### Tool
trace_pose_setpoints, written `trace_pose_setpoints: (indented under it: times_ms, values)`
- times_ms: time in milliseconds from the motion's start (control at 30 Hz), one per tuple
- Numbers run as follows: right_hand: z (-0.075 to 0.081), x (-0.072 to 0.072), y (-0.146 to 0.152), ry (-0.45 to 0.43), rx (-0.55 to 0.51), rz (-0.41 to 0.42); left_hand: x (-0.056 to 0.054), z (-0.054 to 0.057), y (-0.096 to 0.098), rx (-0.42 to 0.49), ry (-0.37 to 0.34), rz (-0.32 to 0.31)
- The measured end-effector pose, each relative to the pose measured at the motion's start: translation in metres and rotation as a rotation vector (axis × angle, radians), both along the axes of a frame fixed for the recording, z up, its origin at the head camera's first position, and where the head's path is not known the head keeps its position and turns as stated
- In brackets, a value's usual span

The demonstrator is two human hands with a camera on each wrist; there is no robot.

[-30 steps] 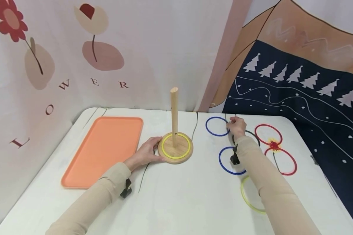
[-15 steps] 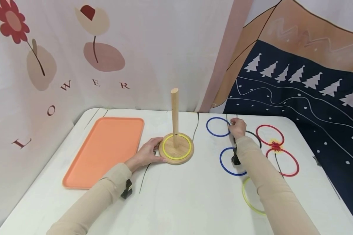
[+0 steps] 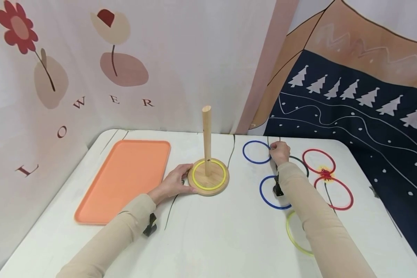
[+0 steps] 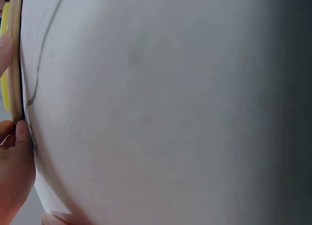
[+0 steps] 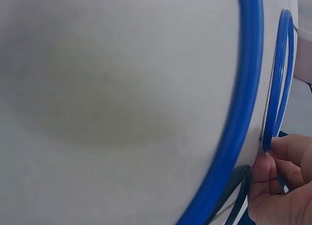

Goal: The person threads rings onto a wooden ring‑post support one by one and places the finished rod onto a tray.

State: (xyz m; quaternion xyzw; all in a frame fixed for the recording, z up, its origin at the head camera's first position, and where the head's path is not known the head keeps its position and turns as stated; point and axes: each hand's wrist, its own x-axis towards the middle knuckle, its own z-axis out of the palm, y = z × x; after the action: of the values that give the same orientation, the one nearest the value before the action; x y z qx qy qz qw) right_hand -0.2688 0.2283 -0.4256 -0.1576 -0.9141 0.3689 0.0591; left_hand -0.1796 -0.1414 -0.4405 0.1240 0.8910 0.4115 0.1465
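Observation:
A wooden ring-toss stand [image 3: 207,135], with an upright peg on a round base, stands mid-table. One yellow ring [image 3: 194,181] lies flat on the base around the peg. My left hand [image 3: 173,181] grips the base's left edge, thumb at the front and fingers behind. Right of the stand, my right hand [image 3: 280,152] pinches the right edge of the far blue ring [image 3: 244,152] between thumb and fingers. In the right wrist view that blue ring [image 5: 278,73] slants up from the fingertips. Below the right hand lies a dark ring [image 3: 304,164], partly hidden by the forearm.
A nearer blue ring [image 3: 264,197], two red rings [image 3: 333,162] touching at a red-yellow tablecloth mark, and a yellow-green ring [image 3: 290,235] partly under the right sleeve lie at right. An orange tray [image 3: 125,177] lies left. Printed curtains stand behind the table [image 3: 222,239].
The right hand's fingertips have drawn together on the far blue ring's edge. My left hand keeps its hold on the stand's base. The head view has shifted slightly.

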Motion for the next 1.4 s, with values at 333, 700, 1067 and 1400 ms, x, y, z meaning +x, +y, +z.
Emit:
trace_pose_setpoints:
  times_ms: [333, 700, 1067, 1400]
  values:
    - [0.002, 0.003, 0.0, 0.012, -0.008, 0.006, 0.001, -0.001, 0.001, -0.003, -0.004, 0.008]
    - [0.016, 0.008, -0.008, 0.008, -0.105, 0.003, 0.0, -0.001, 0.0, -0.002, -0.004, 0.008]
    - [0.051, 0.016, -0.015, 0.054, -0.251, 0.1, 0.0, -0.002, -0.001, -0.016, 0.02, -0.005]
    - [0.109, 0.022, -0.033, 0.134, -0.561, 0.23, -0.001, -0.001, 0.0, -0.01, 0.016, -0.001]
